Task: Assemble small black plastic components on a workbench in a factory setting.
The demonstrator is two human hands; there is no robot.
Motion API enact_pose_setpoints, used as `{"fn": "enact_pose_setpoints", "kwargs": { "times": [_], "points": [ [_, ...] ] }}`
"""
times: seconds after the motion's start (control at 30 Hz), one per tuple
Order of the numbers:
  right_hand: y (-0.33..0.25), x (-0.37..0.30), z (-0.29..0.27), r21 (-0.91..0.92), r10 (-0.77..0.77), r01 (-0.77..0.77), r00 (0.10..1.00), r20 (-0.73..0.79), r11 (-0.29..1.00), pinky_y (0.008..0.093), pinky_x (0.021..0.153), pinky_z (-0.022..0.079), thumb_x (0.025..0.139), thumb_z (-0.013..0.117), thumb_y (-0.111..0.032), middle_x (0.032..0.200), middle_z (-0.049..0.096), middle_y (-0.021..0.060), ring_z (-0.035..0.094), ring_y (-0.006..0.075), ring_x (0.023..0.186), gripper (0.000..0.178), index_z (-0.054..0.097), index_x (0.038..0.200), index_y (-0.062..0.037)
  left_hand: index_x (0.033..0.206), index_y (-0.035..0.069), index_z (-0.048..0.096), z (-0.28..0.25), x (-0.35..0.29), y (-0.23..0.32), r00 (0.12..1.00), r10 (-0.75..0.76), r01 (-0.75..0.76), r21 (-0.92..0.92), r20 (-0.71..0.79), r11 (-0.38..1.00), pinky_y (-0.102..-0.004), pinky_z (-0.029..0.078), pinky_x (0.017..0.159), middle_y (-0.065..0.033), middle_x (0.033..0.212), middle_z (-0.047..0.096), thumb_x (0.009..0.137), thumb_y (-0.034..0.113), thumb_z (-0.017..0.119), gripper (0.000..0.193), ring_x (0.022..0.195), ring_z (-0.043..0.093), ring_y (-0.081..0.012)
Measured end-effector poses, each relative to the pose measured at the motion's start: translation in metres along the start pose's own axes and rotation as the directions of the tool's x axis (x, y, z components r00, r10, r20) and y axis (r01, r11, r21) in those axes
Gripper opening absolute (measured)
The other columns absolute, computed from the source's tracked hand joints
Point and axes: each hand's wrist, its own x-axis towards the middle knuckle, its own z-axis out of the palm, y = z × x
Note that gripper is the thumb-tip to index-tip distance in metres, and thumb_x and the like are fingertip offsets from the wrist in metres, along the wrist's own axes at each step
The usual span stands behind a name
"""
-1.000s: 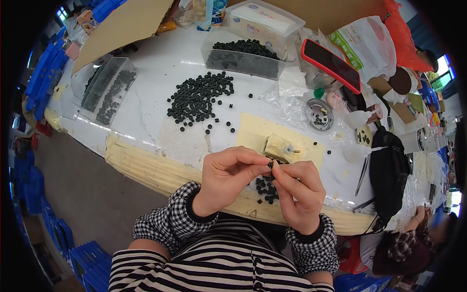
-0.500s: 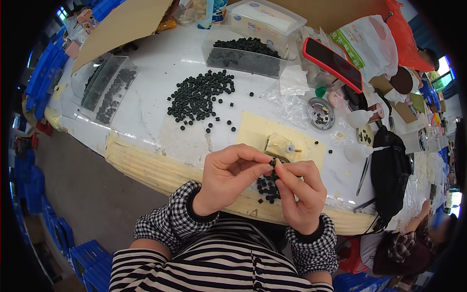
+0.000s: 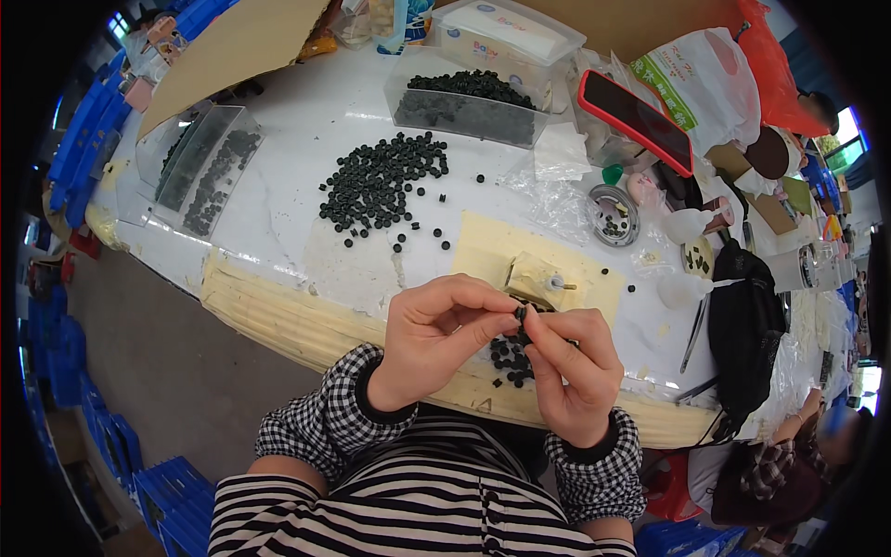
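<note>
Thumb and forefinger of my left hand [image 3: 434,342] pinch a small black round piece [image 3: 520,314], which looks like a tiny spool. From the other side, the fingertips of my right hand [image 3: 580,367] close on the same piece. Just beyond my fingers, a yellowish block [image 3: 531,277] with a metal pin [image 3: 562,285] sits on a cream sheet [image 3: 483,243]. Below and between my hands lie several loose black pieces [image 3: 510,357], partly hidden by the fingers. A larger heap of such pieces [image 3: 380,186] spreads over the white table, ahead and to the left.
A clear bin of black pieces [image 3: 469,116] stands at the back, another clear bin [image 3: 209,176] at the left. On the right are a red-framed phone [image 3: 636,121], a round metal dish [image 3: 613,215], tweezers [image 3: 694,334] and a black bag [image 3: 742,325]. Padding [image 3: 278,302] lines the table's front edge.
The black piece has turned slightly between my fingertips, and my right fingers have shifted a little. Both hands otherwise stay in place.
</note>
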Motion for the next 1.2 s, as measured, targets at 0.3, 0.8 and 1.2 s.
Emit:
{"fn": "enact_pose_setpoints", "kwargs": {
  "times": [0.3,0.8,1.2],
  "points": [
    [-0.0001,-0.0006,-0.0003,0.004,-0.017,0.017,1.0,0.011,1.0,0.029,0.066,0.047,0.073,0.072,0.005,0.092,0.066,0.0054,0.058,0.0203,0.077,0.04,0.07,0.112,-0.0039,0.101,-0.006,0.067,-0.0009,-0.0002,-0.0007,0.999,0.042,-0.042,0.05,-0.001,0.998,-0.0248,0.054,0.079,-0.0129,0.098,0.066,0.084,-0.011,0.065,0.018,0.09,0.066,-0.0164],
    [0.0035,-0.002,-0.0052,-0.008,-0.059,0.059,0.997,0.056,0.998,0.0287,0.064,0.047,0.066,0.073,0.006,0.094,0.067,0.0037,0.055,0.0199,0.074,0.045,0.071,0.11,-0.0052,0.096,-0.003,0.07,-0.0017,0.0023,0.0051,0.993,0.113,-0.119,0.219,0.04,0.968,-0.0244,0.055,0.071,-0.0152,0.093,0.069,0.081,-0.01,0.068,0.017,0.083,0.068,-0.0181],
    [0.0041,-0.0021,-0.006,-0.008,-0.073,0.074,0.996,0.045,0.997,0.0287,0.064,0.048,0.065,0.073,0.007,0.096,0.068,0.0036,0.055,0.0198,0.075,0.046,0.072,0.11,-0.0052,0.098,-0.002,0.07,-0.0022,0.0021,0.0059,0.988,0.144,-0.155,0.253,0.062,0.955,-0.0262,0.054,0.073,-0.0136,0.094,0.07,0.08,-0.009,0.069,0.019,0.086,0.068,-0.0189]
  ]
}}
